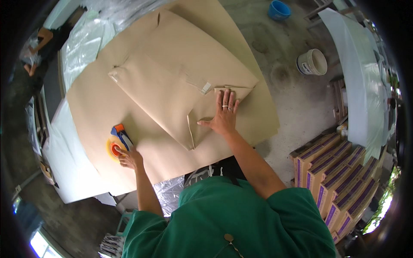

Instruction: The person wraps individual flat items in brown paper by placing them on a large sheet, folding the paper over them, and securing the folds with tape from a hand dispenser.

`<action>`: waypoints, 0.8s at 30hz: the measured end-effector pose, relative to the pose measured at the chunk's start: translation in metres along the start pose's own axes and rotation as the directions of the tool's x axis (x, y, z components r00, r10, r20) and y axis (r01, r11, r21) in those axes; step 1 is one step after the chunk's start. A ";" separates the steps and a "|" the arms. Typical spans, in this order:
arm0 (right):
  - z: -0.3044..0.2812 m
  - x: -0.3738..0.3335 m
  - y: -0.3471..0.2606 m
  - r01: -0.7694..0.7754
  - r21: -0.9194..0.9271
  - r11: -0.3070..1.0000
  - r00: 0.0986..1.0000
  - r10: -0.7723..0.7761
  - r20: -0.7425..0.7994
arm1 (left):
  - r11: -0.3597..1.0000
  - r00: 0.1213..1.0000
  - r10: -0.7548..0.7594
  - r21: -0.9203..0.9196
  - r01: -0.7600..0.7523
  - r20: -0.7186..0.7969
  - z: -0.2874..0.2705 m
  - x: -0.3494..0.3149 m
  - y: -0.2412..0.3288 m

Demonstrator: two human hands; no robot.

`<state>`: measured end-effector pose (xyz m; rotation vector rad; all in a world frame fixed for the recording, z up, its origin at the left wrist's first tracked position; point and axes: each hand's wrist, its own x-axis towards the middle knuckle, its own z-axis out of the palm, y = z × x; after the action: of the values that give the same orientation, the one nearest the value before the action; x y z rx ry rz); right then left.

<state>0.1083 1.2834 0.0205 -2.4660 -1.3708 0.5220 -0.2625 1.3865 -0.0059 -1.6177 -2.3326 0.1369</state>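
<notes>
A large flat parcel wrapped in brown paper (167, 81) lies on wide sheets of brown paper (94, 99) on the table. My right hand (224, 119) presses flat on the parcel's folded near-right end, thumb out to the left and fingers pointing away from me. Just beyond those fingers sits a short strip of tape (206, 88). A raised paper fold (191, 131) stands left of the thumb. To the left, my left hand (131, 158) grips a blue and orange tape dispenser (123, 134) carrying a yellowish tape roll, resting over the paper apart from the parcel.
Clear plastic sheeting (81, 47) covers the table's far left. On the floor at right stand a blue bucket (279, 10) and a white bucket (312, 62). Several cardboard boxes (335, 180) are stacked at lower right. Another person's arm (43, 39) shows at far left.
</notes>
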 end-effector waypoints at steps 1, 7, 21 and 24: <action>-0.005 0.000 0.000 -0.027 -0.014 1.000 0.999 0.027 0.030 | 0.996 0.992 0.070 -0.057 -0.065 0.102 -0.005 0.010 0.000; -0.045 0.013 -0.018 -0.100 -0.013 0.995 0.962 0.099 0.255 | 0.899 0.935 0.264 -0.411 -0.150 0.236 -0.013 0.074 -0.002; -0.021 0.013 -0.012 -0.201 -0.004 0.980 0.970 0.199 0.141 | 0.115 -0.157 0.870 -0.502 -0.857 0.467 -0.255 -0.064 0.425; -0.017 0.009 -0.013 -0.249 0.040 0.968 0.962 0.242 0.131 | 0.076 -0.127 0.807 -0.315 -0.946 0.576 -0.245 -0.072 0.420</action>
<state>0.1104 1.2966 0.0398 -2.6105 -1.0794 0.7712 0.2111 1.4491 0.1106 -3.0643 -0.6842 1.4047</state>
